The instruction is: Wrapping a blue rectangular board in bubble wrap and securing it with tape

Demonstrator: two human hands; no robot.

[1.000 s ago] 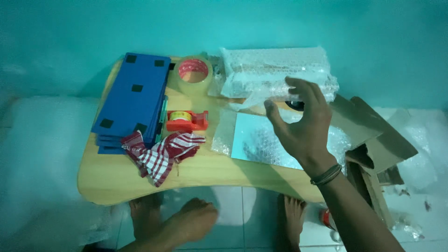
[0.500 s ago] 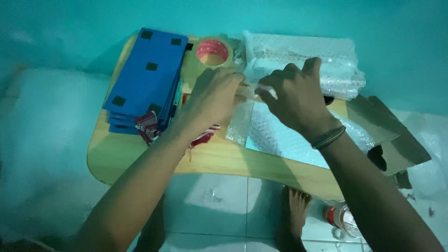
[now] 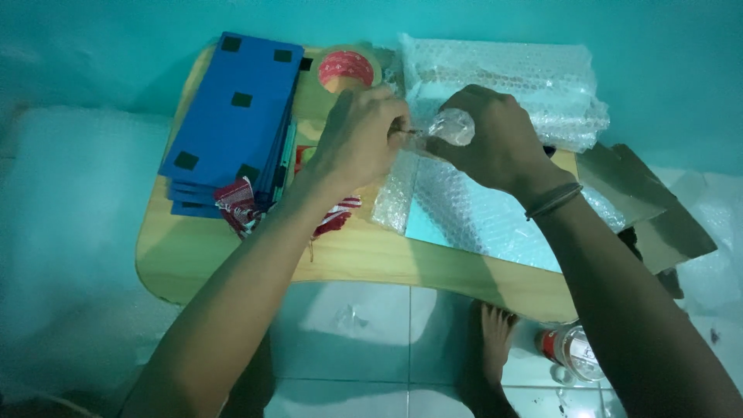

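A teal wall is being seen filling the far side of the scene, and pale floor tiles are showing at the near side. A low wooden table with rounded corners is standing between them. At its left, a sheet of bubble wrap is lying on the floor. Brown cardboard pieces are lying at the table's right edge. A stack of blue panels with black squares is resting on the far left of the table. A roll of bubble wrap is lying at far right, and a flat bubble-wrap sheet is spread near it. A red-cored tape roll is sitting between panels and roll. A red-and-white cloth is lying by the panels. A small clear wrapped piece is being held above the table's middle, the right hand being closed around it, while the fingers of the left hand are being pinched together at its left end. A bottle is lying on the floor, near right.
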